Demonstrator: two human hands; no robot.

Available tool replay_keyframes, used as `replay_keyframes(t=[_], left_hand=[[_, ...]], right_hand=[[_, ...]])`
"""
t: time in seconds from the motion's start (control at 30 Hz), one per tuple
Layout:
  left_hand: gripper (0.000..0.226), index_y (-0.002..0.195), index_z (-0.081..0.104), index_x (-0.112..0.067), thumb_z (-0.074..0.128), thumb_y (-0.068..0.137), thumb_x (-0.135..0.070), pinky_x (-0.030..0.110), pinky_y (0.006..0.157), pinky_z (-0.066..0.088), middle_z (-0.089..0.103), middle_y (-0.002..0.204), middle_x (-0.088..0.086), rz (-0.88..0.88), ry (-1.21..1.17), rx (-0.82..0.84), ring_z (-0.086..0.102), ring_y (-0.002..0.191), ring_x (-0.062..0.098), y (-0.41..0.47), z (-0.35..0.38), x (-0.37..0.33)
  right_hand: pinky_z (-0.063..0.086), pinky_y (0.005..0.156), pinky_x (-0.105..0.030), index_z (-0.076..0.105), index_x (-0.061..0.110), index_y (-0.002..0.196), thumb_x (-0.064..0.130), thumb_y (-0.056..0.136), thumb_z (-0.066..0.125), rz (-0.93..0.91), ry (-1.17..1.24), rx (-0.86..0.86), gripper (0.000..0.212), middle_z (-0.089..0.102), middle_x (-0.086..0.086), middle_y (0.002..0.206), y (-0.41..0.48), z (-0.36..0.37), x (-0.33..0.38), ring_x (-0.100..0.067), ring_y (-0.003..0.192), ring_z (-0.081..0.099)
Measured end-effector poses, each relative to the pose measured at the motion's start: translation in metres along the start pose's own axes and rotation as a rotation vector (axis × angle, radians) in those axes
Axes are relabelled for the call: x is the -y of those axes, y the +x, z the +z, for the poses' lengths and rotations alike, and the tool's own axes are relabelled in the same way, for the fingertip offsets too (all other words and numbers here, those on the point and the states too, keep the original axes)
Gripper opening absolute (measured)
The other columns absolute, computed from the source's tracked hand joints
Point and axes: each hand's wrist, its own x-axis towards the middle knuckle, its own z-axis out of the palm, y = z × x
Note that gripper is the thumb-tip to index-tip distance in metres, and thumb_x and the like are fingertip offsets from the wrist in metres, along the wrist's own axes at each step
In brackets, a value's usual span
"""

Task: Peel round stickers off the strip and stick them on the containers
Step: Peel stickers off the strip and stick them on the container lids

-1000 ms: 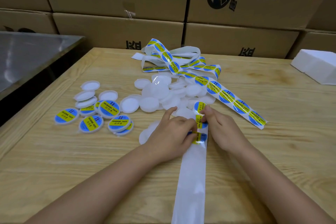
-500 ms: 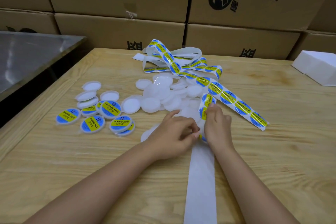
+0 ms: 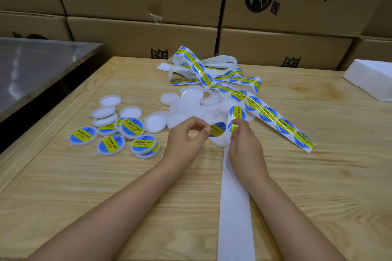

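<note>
Left hand (image 3: 186, 142): pinches the edge of a round sticker (image 3: 218, 129) with finger and thumb
Right hand (image 3: 244, 146): holds the strip (image 3: 269, 113) tight, just beside the left hand
Sticker place: between the two hands
Plain containers (image 3: 186, 105): piled just past both hands
Stickered containers (image 3: 131, 127): left of the left hand, on the table (image 3: 106, 186)

A pale wooden desk (image 3: 84, 176) with clear grain fills the foreground. Brown cardboard boxes (image 3: 144, 36), printed with dark logos and characters, are stacked in rows just beyond its far edge. A white foam block (image 3: 373, 78) sits at the far right corner, partly cut off. Beside the desk's left edge stands a grey metal tabletop (image 3: 38, 65), dully reflecting light.
</note>
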Motion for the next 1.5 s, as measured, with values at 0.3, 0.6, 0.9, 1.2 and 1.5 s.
replay_keyframes(t=[0.3, 0.6, 0.9, 1.2, 1.5], left_hand=[[0.019, 0.077, 0.066, -0.008, 0.057, 0.084, 0.007, 0.013, 0.071, 0.047, 0.068, 0.073, -0.003, -0.099, -0.3, 0.039, 0.062, 0.073, 0.003, 0.006, -0.005, -0.002], [0.026, 0.101, 0.068, -0.007, 0.051, 0.088, 0.007, 0.015, 0.083, 0.047, 0.071, 0.095, 0.008, -0.108, -0.274, 0.062, 0.066, 0.09, 0.006, 0.005, -0.005, -0.002], [0.049, 0.144, 0.031, -0.015, 0.042, 0.097, -0.006, -0.003, 0.07, 0.034, 0.061, 0.12, -0.006, -0.022, 0.12, 0.054, 0.054, 0.081, -0.008, 0.005, -0.004, 0.01], [0.03, 0.115, 0.056, -0.021, 0.05, 0.09, -0.005, 0.007, 0.059, 0.034, 0.068, 0.085, -0.014, 0.033, 0.176, -0.012, 0.06, 0.083, -0.001, 0.0, -0.001, 0.003], [0.025, 0.106, 0.06, -0.023, 0.053, 0.088, -0.006, 0.01, 0.058, 0.035, 0.067, 0.081, -0.016, 0.021, 0.217, 0.015, 0.056, 0.076, 0.003, 0.001, 0.0, 0.003]], right_hand=[[0.035, 0.058, -0.016, 0.066, 0.023, 0.087, 0.016, 0.088, 0.062, 0.389, 0.908, 0.077, 0.008, 0.062, 0.018, 0.072, 0.001, -0.005, 0.021, 0.001, 0.06, 0.048], [0.038, 0.055, -0.011, 0.068, 0.014, 0.081, 0.014, 0.087, 0.065, 0.397, 0.9, 0.011, 0.007, 0.06, 0.008, 0.067, 0.005, -0.006, 0.014, 0.0, 0.058, 0.049], [0.04, 0.074, -0.019, 0.058, 0.022, 0.087, 0.017, 0.088, 0.062, 0.178, 0.597, -0.201, 0.007, 0.058, -0.008, 0.097, 0.006, 0.001, 0.009, -0.005, 0.079, 0.05], [0.031, 0.096, -0.033, 0.02, 0.018, 0.146, 0.014, 0.079, 0.061, -0.109, -0.097, 0.151, 0.078, 0.053, -0.001, 0.129, 0.005, 0.01, -0.005, -0.026, 0.112, 0.038], [0.025, 0.091, -0.033, 0.005, 0.026, 0.149, 0.032, 0.076, 0.063, -0.068, -0.08, 0.123, 0.094, 0.036, 0.003, 0.141, 0.005, 0.018, -0.009, -0.025, 0.118, 0.03]])
